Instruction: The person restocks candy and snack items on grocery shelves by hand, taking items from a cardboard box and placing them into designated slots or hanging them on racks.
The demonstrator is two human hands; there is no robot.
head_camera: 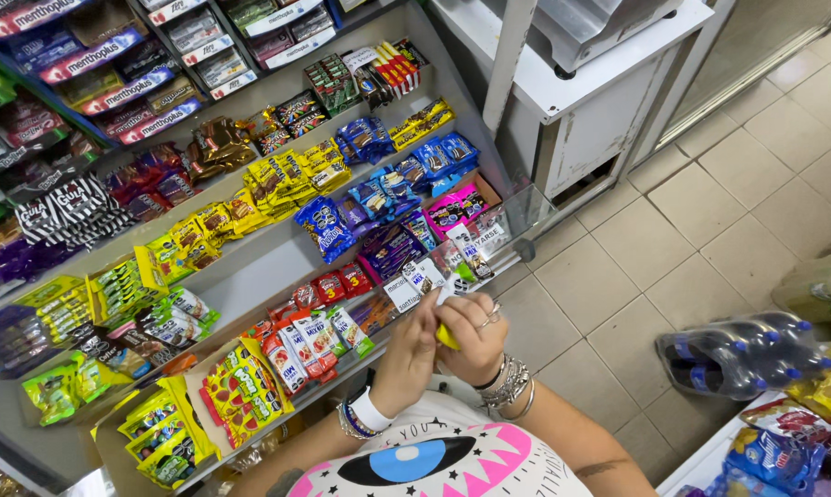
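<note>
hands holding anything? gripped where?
Both hands, left hand and right hand, pinch a small yellow object between them; only its lower end shows, so the exact grip is unclear.

Single head view, looking steeply down, close over hands, facing snack shelves [250, 267]

A small yellow object [447, 338] is noted between both hands. Silver bangles [512, 384] are observed on one wrist, a white band with blue-and-purple beads [364, 414] on the other. A white shirt [443, 456] is printed with a blue eye and pink zigzag edging. Yellow packets [282, 177], blue packets [324, 226], red-and-white packets [301, 348] and black-and-white striped packets [70, 210] are recorded on grey shelving [250, 267]. Beige floor tiles [673, 230] are marked by dark grout lines.
</note>
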